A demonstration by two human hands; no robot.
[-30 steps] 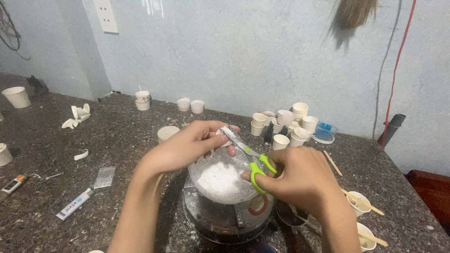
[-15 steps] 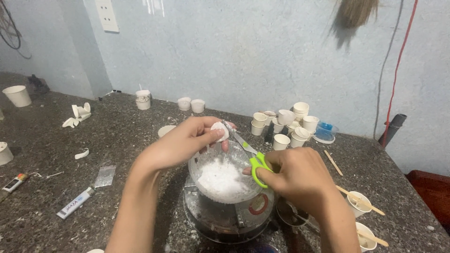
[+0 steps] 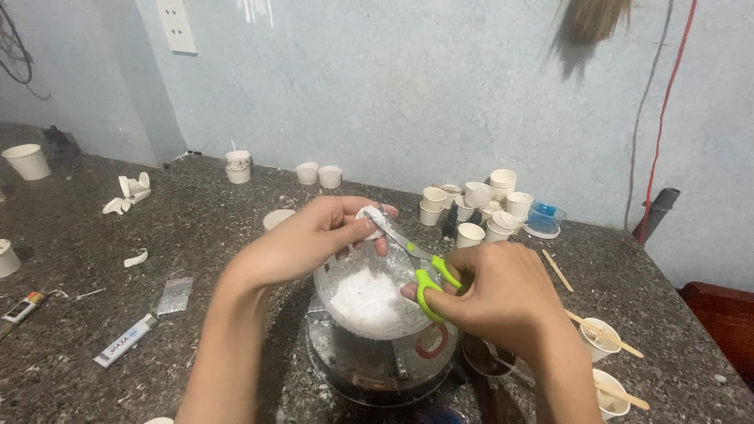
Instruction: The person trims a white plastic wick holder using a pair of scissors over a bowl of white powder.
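My left hand (image 3: pixel 314 235) pinches a small white piece (image 3: pixel 369 222) above a clear glass bowl (image 3: pixel 369 302) that holds white flakes. My right hand (image 3: pixel 495 294) grips green-handled scissors (image 3: pixel 416 263), whose blades reach up-left to the white piece. The bowl rests on a round dark stand (image 3: pixel 377 365) on the speckled stone counter (image 3: pixel 196 259).
Several small white cups (image 3: pixel 479 208) cluster at the back by the wall, with more cups (image 3: pixel 318 174) to their left. Cups with wooden sticks (image 3: pixel 605 338) stand at the right. A lighter (image 3: pixel 124 341), a small plastic bag (image 3: pixel 174 295) and white scraps (image 3: pixel 129 192) lie at the left.
My left hand has turned the white piece slightly, and the scissors have shifted closer onto it. Both hands stay over the bowl.
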